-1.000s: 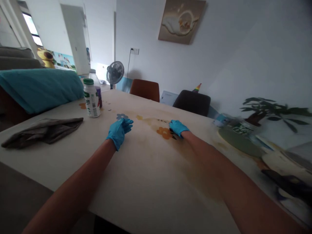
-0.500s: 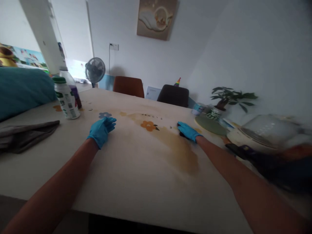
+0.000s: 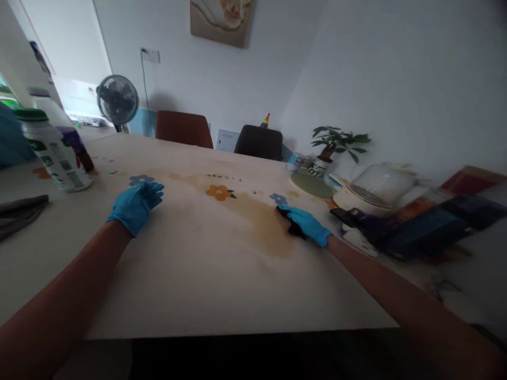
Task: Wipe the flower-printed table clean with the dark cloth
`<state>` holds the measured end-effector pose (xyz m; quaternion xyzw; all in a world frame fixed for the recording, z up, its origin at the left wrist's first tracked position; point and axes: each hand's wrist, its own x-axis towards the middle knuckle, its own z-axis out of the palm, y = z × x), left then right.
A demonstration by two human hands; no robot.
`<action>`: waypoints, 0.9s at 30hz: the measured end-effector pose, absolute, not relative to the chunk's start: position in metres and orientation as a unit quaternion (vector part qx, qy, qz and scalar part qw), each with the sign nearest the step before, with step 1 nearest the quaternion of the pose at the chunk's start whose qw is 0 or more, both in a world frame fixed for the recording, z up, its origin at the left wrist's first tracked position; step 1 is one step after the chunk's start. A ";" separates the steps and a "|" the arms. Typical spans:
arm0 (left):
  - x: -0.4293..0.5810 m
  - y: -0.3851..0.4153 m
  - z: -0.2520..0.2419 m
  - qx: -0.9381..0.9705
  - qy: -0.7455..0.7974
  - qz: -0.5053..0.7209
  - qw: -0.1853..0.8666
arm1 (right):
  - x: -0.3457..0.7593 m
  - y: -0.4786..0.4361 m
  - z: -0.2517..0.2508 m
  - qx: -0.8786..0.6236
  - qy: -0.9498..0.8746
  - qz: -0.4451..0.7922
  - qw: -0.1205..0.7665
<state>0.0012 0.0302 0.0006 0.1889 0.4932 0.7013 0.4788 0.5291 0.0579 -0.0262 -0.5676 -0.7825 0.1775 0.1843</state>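
Note:
Both my hands wear blue gloves and lie on a cream table [image 3: 206, 279] printed with small flowers. My left hand [image 3: 137, 207] rests on the tabletop with its fingers loosely stretched forward and nothing in it. My right hand [image 3: 307, 224] presses down on a small dark pad [image 3: 291, 226], which I cannot make out more closely. That hand sits at the right edge of a brown-yellow stain [image 3: 263, 229] spread across the table's middle.
A white green-capped bottle [image 3: 51, 153] and a grey cloth [image 3: 19, 211] lie at the left. On the right stand a potted plant [image 3: 335, 142], a green mat [image 3: 311, 186], a glass-lidded pot [image 3: 376, 187] and dark flat items [image 3: 431, 227]. Two chairs [image 3: 182, 128] and a fan [image 3: 118, 99] are beyond.
My right hand with the dark pad has slid rightwards across the stain, from the orange flower to the stain's right edge. The view has turned right. My left hand stays put.

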 end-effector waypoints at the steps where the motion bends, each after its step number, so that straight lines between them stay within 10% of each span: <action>1: 0.001 0.030 0.000 0.195 0.492 0.700 0.479 | 0.529 0.045 -0.029 -0.560 -0.783 0.186 0.194; 13: 0.010 0.020 0.018 0.187 0.514 0.689 0.475 | 0.482 -0.067 -0.052 -0.583 -0.752 0.172 0.256; 27: 0.003 0.028 0.009 0.180 0.501 0.696 0.482 | 0.385 -0.039 -0.035 -0.349 -0.928 0.110 0.074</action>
